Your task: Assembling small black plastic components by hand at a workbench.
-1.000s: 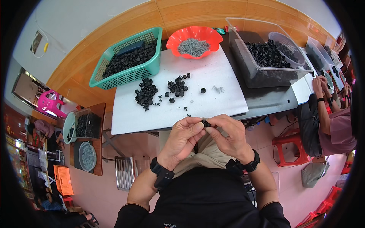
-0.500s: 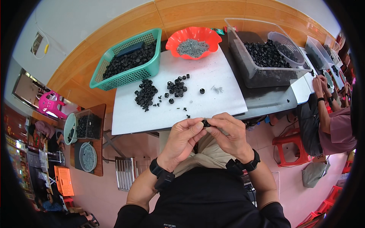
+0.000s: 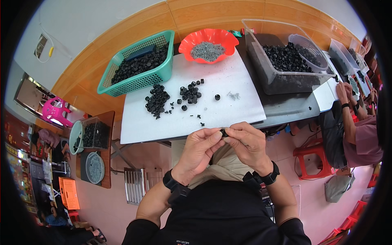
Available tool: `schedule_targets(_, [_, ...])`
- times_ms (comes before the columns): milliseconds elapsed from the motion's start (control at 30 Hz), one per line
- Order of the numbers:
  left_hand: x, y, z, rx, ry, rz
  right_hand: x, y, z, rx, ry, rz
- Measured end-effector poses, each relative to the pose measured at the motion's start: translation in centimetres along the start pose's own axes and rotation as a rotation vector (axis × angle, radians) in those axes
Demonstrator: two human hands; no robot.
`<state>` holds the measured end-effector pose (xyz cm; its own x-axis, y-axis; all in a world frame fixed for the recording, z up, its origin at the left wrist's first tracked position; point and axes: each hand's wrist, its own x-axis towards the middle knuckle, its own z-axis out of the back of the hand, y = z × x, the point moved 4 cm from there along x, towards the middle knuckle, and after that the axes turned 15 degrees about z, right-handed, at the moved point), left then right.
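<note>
Left hand (image 3: 197, 150): use the thumb and forefinger as the fixed support for the part (image 3: 223, 132). Apply only enough pressure to prevent slipping; the part is small and appears rigid, so a hard squeeze would probably tilt it. Right hand (image 3: 247, 143): make fine adjustments from this side, in line with the opposing grip. Turn in small increments and leave the exposed face uncovered for inspection. The hands appear to be on the person's side of the sheet (image 3: 241, 83), so a dropped part would probably miss it; working above the sheet would be safer.

Position, left to right: the left pile (image 3: 156, 101) and right pile (image 3: 190, 94) lie on the sheet, apart from both hands. The left thumb and forefinger pinch the part's left side. The part sits between the hands, at the fingertips, near the sheet's near edge. The right thumb and forefinger pinch its right side. Only a dark upper portion shows; whether a second piece is held under the fingers cannot be told.
</note>
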<state>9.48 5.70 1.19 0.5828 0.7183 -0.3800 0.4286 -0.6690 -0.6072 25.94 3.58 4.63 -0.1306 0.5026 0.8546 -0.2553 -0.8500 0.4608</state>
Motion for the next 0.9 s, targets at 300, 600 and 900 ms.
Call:
schedule_targets(300, [-0.15,0.14,-0.54,0.034,-0.037,-0.037,-0.30,0.06,0.23,-0.025,0.014,0.047])
schedule_targets(600, [-0.34,0.17,-0.39,0.127,-0.058,-0.071,-0.34,0.05,0.27,-0.056,0.045,0.054])
schedule_targets(900, [-0.27,-0.39,-0.37,0.267,-0.065,-0.132,0.09,-0.58,0.61,0.029,0.069,-0.012])
